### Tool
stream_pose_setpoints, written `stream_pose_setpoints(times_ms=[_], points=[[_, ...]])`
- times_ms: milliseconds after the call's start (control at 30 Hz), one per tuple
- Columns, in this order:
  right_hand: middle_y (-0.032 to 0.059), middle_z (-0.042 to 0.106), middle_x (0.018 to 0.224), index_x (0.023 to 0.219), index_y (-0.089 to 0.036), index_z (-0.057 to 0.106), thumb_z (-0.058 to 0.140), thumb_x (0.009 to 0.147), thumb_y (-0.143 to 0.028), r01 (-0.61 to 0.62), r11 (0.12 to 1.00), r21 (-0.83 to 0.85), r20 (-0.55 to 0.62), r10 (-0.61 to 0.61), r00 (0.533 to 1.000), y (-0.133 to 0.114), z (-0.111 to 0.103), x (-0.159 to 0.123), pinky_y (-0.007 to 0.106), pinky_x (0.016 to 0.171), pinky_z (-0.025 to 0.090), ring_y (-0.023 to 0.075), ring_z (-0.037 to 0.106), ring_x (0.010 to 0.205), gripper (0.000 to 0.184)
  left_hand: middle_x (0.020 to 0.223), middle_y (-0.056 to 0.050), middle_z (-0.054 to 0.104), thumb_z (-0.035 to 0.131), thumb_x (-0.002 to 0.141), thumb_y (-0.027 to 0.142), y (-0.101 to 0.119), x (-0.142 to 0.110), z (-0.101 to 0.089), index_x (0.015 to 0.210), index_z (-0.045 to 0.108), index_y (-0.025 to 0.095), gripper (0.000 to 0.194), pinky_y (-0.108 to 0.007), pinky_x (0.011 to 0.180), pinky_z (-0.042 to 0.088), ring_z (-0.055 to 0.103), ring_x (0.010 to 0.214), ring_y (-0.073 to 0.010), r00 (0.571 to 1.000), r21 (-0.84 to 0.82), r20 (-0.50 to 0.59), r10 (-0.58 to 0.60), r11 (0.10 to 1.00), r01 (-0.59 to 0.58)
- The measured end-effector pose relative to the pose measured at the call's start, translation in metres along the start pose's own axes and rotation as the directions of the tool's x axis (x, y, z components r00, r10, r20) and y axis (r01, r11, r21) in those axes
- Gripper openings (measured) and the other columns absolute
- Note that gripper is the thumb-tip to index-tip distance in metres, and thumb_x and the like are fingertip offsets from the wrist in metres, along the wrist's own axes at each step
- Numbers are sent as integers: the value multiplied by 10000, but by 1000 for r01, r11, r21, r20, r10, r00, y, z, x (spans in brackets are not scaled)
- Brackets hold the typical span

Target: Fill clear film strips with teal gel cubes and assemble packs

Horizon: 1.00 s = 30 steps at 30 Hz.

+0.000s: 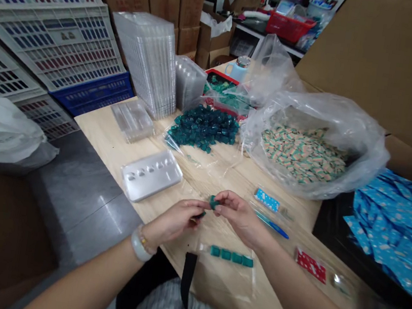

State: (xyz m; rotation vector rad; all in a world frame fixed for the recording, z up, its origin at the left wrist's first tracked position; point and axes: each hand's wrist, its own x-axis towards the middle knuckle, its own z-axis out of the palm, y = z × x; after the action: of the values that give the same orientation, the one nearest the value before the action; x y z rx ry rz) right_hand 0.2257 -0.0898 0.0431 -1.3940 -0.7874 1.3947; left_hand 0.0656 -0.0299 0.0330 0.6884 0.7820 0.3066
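Observation:
My right hand (241,218) pinches a small dark-green translucent block (213,202) between thumb and fingertips. My left hand (182,217) meets it from the other side, its index fingertip at the block. Tucked in the curled left fingers is a second dark piece (198,216), mostly hidden. Below the hands, a short row of green blocks (226,254) lies on clear film on the table. To the left sits a clear plastic tray (153,175) with several moulded hollows. A heap of teal blocks (205,129) rests farther back on plastic.
An open plastic bag (306,153) of beige-and-green pieces stands at right. Near it lie a blue pen (276,228), a blue patterned packet (266,200) and a red one (311,265). Stacked clear trays (145,64) and crates (53,41) rise at left. Blue wrappers (398,227) fill the right side.

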Motion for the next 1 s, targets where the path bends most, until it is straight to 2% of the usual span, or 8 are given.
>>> stream_pose_setpoints(times_ms=[133,267,400,600,700,800,867,1000], points=[[9,550,750,823,-191,556,594,666,-279,201,932,-302,-43,-223,974,11,8,6,272,626,413,119,518,659,184,549,43,447,647,619,274,-7,10,8,664,565,122,179,-180,487,287,395,489,-38,996,-7,-53,70,998,-70],[39,556,862,942,-211,560,484,766,-220,376,710,-595,111,-391,914,13,9,-1,272,646,429,122,536,696,192,531,47,436,663,603,291,-7,10,5,648,548,126,206,-178,469,262,378,476,-37,999,-36,-39,28,999,-29],[42,560,804,903,-189,562,465,787,-205,337,525,-782,151,-365,919,5,4,1,264,630,422,135,535,693,152,589,28,460,638,624,307,-6,7,-4,749,605,120,227,-176,427,203,365,479,-35,1000,-30,-6,-21,999,21],[82,591,852,840,-162,600,486,784,-203,223,-33,-974,224,-239,945,4,10,31,330,742,339,212,500,859,134,727,-13,571,574,652,176,-13,11,-19,975,601,115,330,-207,543,357,443,556,-65,954,255,-175,243,947,-195],[86,594,823,795,-158,607,473,793,-205,253,-162,-954,279,-170,945,11,17,40,340,747,309,214,492,846,142,803,-33,603,572,643,146,-16,14,-21,977,589,121,336,-226,588,401,498,615,-87,936,247,-225,270,945,-213],[93,595,827,799,-155,611,475,793,-208,267,-154,-951,293,-181,939,13,19,38,354,775,292,214,487,854,147,842,-45,609,586,650,170,-15,12,-19,939,586,118,293,-241,633,425,539,680,-105,936,141,-235,262,962,-233],[95,595,869,839,-157,608,478,790,-212,246,-45,-968,249,-270,930,11,20,31,367,805,289,218,480,883,149,822,-43,612,601,654,197,-12,8,-16,892,594,114,252,-251,668,432,552,709,-114,941,69,-226,252,968,-243],[55,591,811,822,-173,583,438,798,-225,248,494,-833,73,-347,935,10,21,13,306,718,375,162,513,777,155,857,-39,616,625,641,202,-12,4,-4,863,607,126,235,-251,715,425,557,757,-118,959,-96,-197,203,970,-225]])
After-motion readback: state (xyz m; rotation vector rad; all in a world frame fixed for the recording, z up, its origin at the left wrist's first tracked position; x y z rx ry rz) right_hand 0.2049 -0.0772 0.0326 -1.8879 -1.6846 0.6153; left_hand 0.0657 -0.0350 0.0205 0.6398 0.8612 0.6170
